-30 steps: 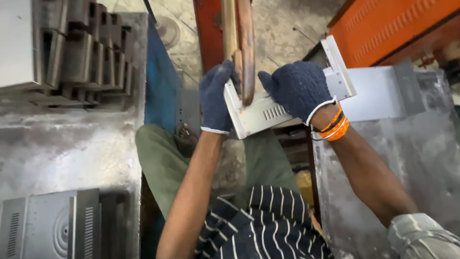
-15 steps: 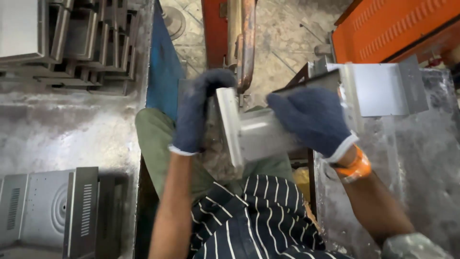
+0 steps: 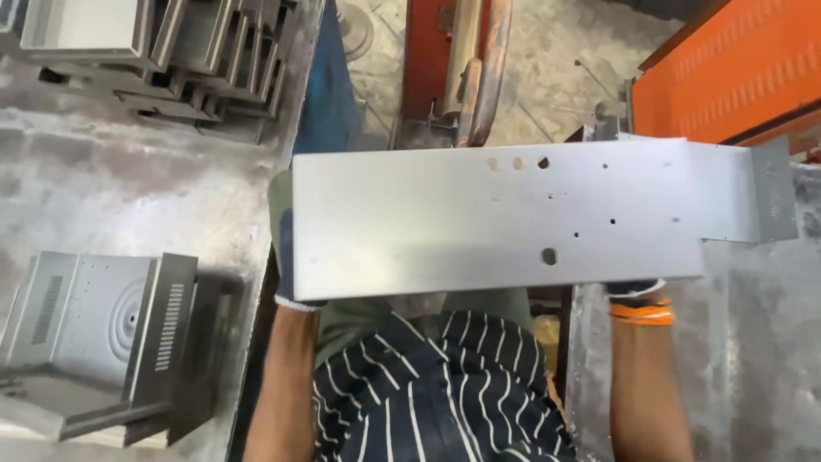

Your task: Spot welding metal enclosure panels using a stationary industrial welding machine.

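Both hands hold one piece: the left hand (image 3: 289, 257), in a dark blue knit glove with a white cuff, grips the left end of a long, flat grey sheet-metal panel (image 3: 479, 218), its fingers curled around that edge so only a strip of glove shows beside the metal. The right hand (image 3: 634, 289) is almost wholly hidden beneath the panel's lower right edge; only a sliver of dark glove and its cuff show, just above an orange wristband (image 3: 641, 312), so its hold is on the underside and the exact shape of the grip cannot be told. In the head view the panel is held in the air in front of the person's chest, over the striped dark shirt (image 3: 436, 393), with its broad face turned up toward the camera. Its long axis runs left to right across the picture, nearly level. The right end carries a narrower tongue ending in a small bent, darker tab (image 3: 774, 201) that points right, above the scuffed grey worktable (image 3: 753, 359). Several small round holes are punched through the panel, mostly in its right half. To the left, on a stained metal bench (image 3: 128, 188), lies a grey pressed-metal housing with louvred slots (image 3: 103, 329), and a row of similar folded grey parts (image 3: 162, 51) stands at the far end. An orange slotted metal cover (image 3: 735, 68) sits at upper right.
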